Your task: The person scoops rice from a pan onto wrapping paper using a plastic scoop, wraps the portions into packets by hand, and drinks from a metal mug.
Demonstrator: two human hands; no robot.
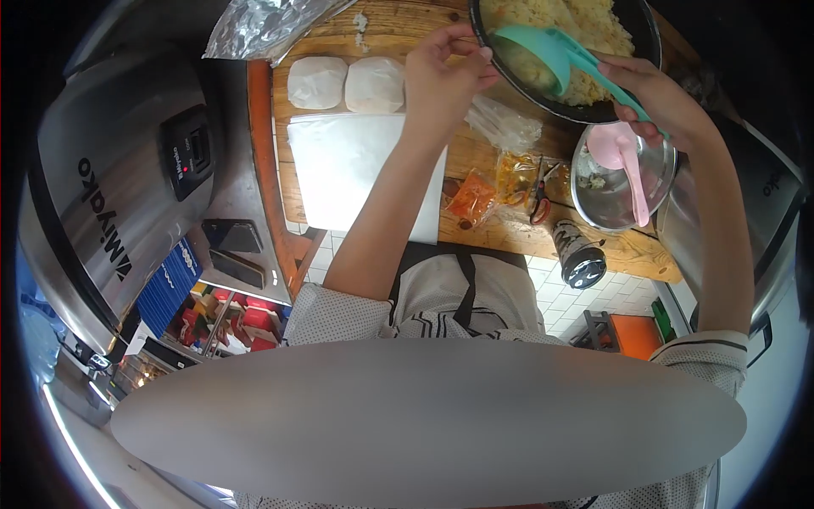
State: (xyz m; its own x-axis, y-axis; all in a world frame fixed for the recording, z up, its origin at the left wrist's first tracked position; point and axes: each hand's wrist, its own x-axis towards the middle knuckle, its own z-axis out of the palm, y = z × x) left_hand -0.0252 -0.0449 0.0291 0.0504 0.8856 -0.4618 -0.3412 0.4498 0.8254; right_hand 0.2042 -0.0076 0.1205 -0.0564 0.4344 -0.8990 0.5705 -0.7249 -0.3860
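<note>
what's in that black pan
Yellowish rice lies in the black pan, with the green ladle over part of it. Whatever is beneath the ladle is covered; the pan's far side is out of frame.

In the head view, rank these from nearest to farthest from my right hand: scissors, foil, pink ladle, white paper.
From your right hand:
1. Pink ladle, just below the hand in view, in the metal bowl.
2. Scissors, left of that bowl.
3. White paper, farther left, partly behind your left forearm.
4. Foil, at the top left.
</note>
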